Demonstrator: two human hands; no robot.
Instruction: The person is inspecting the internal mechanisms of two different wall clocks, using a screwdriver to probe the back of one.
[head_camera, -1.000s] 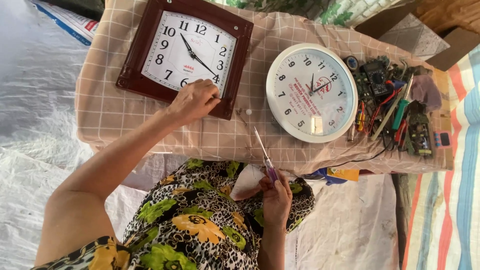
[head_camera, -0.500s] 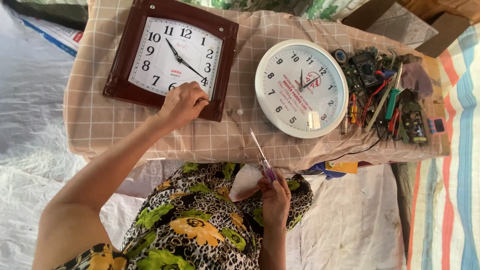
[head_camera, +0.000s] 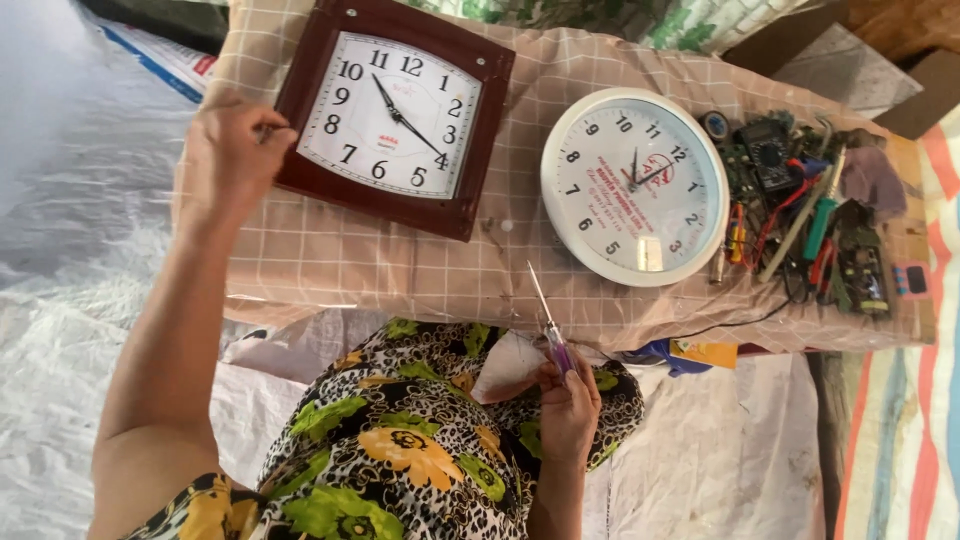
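While the left hand curls its fingers around the left edge of the square brown-framed clock near the table's left end, a round white clock lies beside it toward the middle. Below the table's near edge, the right hand pinches a purple-handled screwdriver, tip up. Tools and circuit boards crowd the right end.

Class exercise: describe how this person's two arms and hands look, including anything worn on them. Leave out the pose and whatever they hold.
Both arms are bare from the upper arm down: no sleeves reach the forearms, and no gloves, watch or bracelets show. The left hand and right hand show no rings that can be made out. The only clothing in view is a floral garment, black-and-white speckled with green and yellow flowers, showing at the left shoulder and over the lap.
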